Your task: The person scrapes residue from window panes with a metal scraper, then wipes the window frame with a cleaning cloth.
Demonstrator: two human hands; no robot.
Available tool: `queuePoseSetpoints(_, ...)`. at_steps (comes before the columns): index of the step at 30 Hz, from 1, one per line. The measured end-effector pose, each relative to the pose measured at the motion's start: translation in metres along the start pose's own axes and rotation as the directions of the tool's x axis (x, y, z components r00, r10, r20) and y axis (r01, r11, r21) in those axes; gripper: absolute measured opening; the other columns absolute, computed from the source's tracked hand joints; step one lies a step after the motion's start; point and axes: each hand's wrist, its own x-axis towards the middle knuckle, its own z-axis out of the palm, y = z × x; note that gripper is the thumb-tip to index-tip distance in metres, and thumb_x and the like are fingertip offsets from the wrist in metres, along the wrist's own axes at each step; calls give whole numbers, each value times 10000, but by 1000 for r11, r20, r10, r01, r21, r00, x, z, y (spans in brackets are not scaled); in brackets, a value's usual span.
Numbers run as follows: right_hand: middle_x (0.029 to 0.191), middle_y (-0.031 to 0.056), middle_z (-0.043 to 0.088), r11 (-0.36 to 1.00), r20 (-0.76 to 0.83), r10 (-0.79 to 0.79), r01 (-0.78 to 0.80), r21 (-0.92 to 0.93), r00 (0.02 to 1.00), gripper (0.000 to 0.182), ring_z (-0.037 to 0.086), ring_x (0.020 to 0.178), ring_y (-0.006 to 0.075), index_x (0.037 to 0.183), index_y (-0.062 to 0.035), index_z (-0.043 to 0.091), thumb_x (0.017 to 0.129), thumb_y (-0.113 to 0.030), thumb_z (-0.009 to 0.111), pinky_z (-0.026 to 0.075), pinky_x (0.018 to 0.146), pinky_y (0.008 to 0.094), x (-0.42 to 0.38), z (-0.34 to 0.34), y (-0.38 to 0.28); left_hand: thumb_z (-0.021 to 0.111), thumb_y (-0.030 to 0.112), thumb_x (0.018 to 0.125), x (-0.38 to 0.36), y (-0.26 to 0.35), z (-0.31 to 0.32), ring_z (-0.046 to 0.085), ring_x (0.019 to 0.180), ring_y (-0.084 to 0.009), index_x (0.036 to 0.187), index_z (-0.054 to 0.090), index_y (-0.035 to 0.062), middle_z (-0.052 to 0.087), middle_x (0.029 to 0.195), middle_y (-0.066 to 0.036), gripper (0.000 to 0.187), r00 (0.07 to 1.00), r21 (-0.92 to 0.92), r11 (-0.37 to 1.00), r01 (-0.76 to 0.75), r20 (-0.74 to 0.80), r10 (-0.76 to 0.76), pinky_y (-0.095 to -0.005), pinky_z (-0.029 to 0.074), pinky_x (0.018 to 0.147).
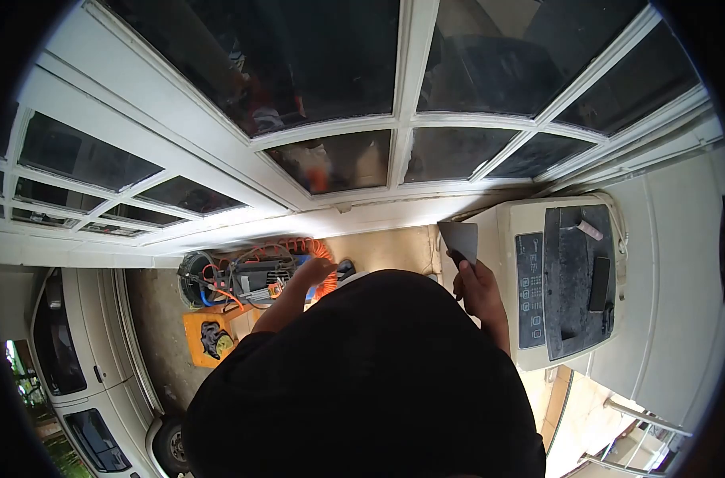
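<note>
My right hand [480,288] is closed around the handle of a scraper [459,239] with a wide, flat grey blade that points up and away from me. The scraper is beside the left edge of a washing machine [509,279]. On the left, my left hand [317,272] reaches forward over the floor, near an orange coiled hose [324,253]. Its fingers are small and blurred in this view, and I cannot make out whether they hold anything. Ahead stands a white-framed window [402,121] with dark glass panes.
A dark phone-like object [599,284] lies on the washing machine's lid. Left of me are a black bucket [193,279], cables, and an orange stool [196,331] with a dark cloth on it. A parked car [99,358] stands at the far left.
</note>
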Motion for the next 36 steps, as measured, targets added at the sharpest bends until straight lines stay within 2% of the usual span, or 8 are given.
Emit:
queuePoseSetpoints(6,671,25,571,998,-89,-52,49,-28,995,233,533,582,81,1029,-11,579,1004,-232,509,441,522,236,-5,40,-17,472,468,949,51,31,-76,659,796,-301,836,691,70,681,802,-96,468,999,-83,996,22,-35,-25,-421,503,780)
queuePoseSetpoints(9,679,24,575,997,-120,-59,52,-60,991,198,532,593,83,1048,-15,575,995,-197,516,438,544,239,-7,64,-21,546,326,938,37,90,-170,654,789,-279,962,704,80,704,871,-83,293,993,-201,973,116,40,-110,-399,511,797)
queuePoseSetpoints(15,705,23,586,997,-146,-8,-4,-78,989,184,524,604,90,1033,-9,572,993,-178,511,443,572,255,-15,106,-45,644,287,880,9,113,-233,660,864,-257,892,712,76,707,893,-72,222,920,-293,899,-325,-317,229,-369,491,806)
queuePoseSetpoints(18,719,26,589,1000,-115,-2,2,-1,993,195,522,602,95,1011,-6,572,1006,-184,491,443,571,256,-4,116,-37,717,297,811,-2,121,-262,653,874,-237,868,713,137,708,889,-32,169,615,49,816,-577,-632,472,-380,477,769)
queuePoseSetpoints(19,729,29,591,998,-77,-58,59,20,995,205,522,602,96,996,-6,571,1013,-188,479,445,572,255,2,116,-34,717,297,811,-9,126,-275,653,874,-237,868,713,137,708,889,-32,169,619,39,813,-581,-628,472,-380,477,769)
queuePoseSetpoints(21,751,40,592,994,-62,-107,107,-1,992,219,526,605,98,991,-8,561,1026,-193,451,447,574,250,18,118,-42,739,308,777,-23,136,-304,635,936,-229,875,715,170,701,923,8,171,238,402,756,-517,-780,578,-383,456,790)
queuePoseSetpoints(23,760,63,594,973,75,-197,186,136,977,211,553,623,126,1088,-25,524,1037,-191,405,479,601,269,38,120,-55,749,338,754,-33,138,-322,611,1021,-228,899,715,200,691,980,39,203,157,485,788,-379,-806,572,-409,427,850)
queuePoseSetpoints(36,703,80,569,932,188,-141,66,356,972,223,527,477,167,1141,-85,476,1029,-269,418,461,455,289,80,149,-138,553,658,832,4,128,-336,462,1307,-182,1180,657,298,585,1325,84,512,399,591,790,-163,-693,600,-496,149,1149)
